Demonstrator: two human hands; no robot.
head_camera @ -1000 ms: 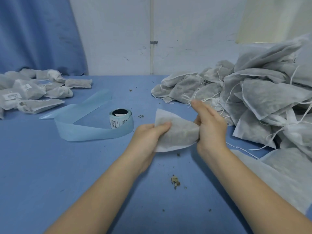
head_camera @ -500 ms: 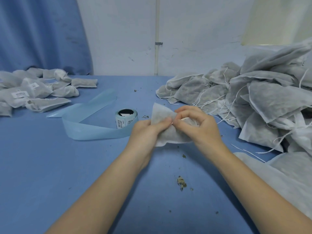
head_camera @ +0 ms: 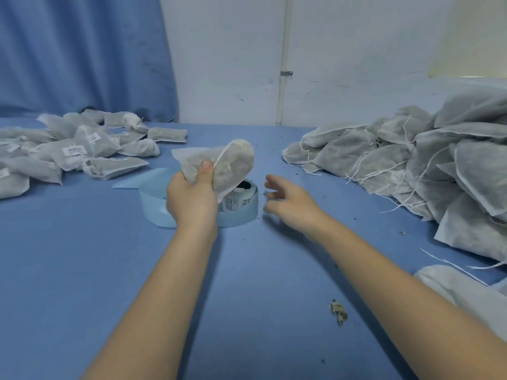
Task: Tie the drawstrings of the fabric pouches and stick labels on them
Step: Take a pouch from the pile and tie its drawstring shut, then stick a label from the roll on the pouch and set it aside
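At nine o'clock on the blue table (head_camera: 82,270) lies a heap of labelled pouches (head_camera: 74,152), and just right of it the left hand (head_camera: 192,198) grasps a grey fabric pouch (head_camera: 219,165), thumb pressed on its front, lifted above the label roll (head_camera: 241,200). At about one o'clock of that roll the right hand (head_camera: 290,201) hovers, fingers spread and holding nothing; at three o'clock rises the pile of unlabelled pouches (head_camera: 425,165) with loose drawstrings

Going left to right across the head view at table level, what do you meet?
Pile of labelled pouches → left hand gripping a pouch → label roll → right hand, fingers loose, holding nothing → heap of unlabelled pouches with loose drawstrings.
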